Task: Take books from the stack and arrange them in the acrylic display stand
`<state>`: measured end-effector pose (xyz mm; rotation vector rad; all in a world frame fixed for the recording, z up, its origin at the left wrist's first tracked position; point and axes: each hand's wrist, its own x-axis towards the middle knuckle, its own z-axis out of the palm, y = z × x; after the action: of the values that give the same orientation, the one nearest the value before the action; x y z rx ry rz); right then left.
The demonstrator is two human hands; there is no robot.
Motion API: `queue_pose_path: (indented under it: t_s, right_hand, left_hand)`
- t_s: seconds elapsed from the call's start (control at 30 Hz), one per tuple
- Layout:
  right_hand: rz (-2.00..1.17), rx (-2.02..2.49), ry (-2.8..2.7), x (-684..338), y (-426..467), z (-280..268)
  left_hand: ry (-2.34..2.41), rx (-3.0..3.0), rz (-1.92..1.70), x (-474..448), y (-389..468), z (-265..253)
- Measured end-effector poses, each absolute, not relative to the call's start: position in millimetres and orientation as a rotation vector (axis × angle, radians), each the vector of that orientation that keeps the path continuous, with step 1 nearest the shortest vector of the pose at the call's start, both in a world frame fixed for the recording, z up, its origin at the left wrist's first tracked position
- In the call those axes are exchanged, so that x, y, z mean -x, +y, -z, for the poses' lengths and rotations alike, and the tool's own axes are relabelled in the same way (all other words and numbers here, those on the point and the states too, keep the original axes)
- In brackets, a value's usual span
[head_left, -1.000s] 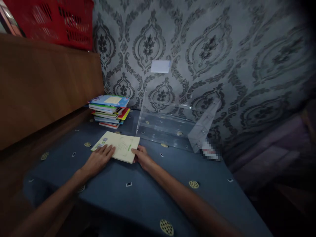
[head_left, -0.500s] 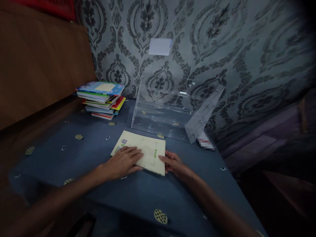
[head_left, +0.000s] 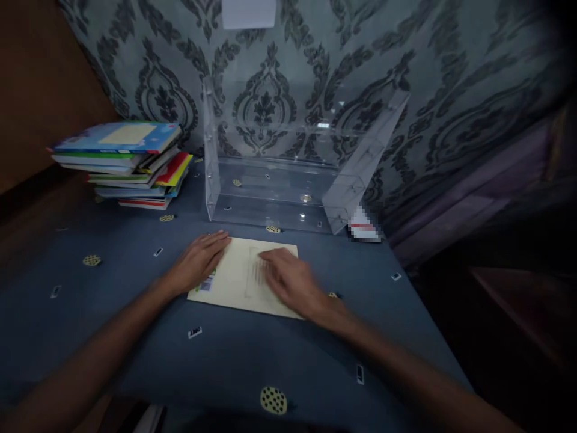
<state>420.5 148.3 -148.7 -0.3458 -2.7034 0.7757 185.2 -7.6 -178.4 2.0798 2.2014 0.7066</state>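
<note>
Bare forearms point(head_left: 121, 331) stretched forward, left hand point(head_left: 198, 263) palm down, right hand point(head_left: 295, 284) loosely curled, slightly blurred

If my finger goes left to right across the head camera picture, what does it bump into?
Stack of books → left hand → pale book → right hand → blurred-out white thing.

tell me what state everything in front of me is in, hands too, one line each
Cream book: closed, flat, partly covered by both hands
Left hand: open, over the book's left side
Right hand: fingers bent over its right side, slightly blurred
Book stack: closed, unevenly piled
Clear rack: standing upright
Pixelated item: cannot tell
</note>
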Motion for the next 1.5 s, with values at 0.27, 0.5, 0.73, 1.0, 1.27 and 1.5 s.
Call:
queue_pose_path:
  t_s: [0.27, 0.5, 0.73, 1.0, 1.27, 1.5]
  right_hand:
    - [-0.737, 0.146, -2.923, -404.7, 146.5, 171.0]
    - [-0.615, 0.561, -2.855, -456.0, 186.8, 178.5]
    - [-0.596, 0.593, -2.809, -455.5, 185.6, 182.4]
    - [-0.55, 0.604, -2.799, -455.3, 186.6, 180.8]
    - [-0.49, 0.374, -2.942, -404.7, 135.4, 165.3]
    - [-0.621, -0.074, -2.973, -337.9, 69.1, 158.1]
  left_hand:
    - [2.184, -2.098, -0.734, -182.0, -12.2, 177.2]
    - [2.179, -2.083, -0.733, -181.4, -13.4, 177.7]
    - [2.178, -2.057, -0.691, -180.3, -13.2, 173.9]
    - [2.18, -1.976, -0.781, -174.6, -6.5, 170.6]
    - [1.978, -1.734, -1.085, -157.2, 0.5, 178.5]
    - [1.814, -1.601, -1.274, -150.6, 7.6, 186.5]
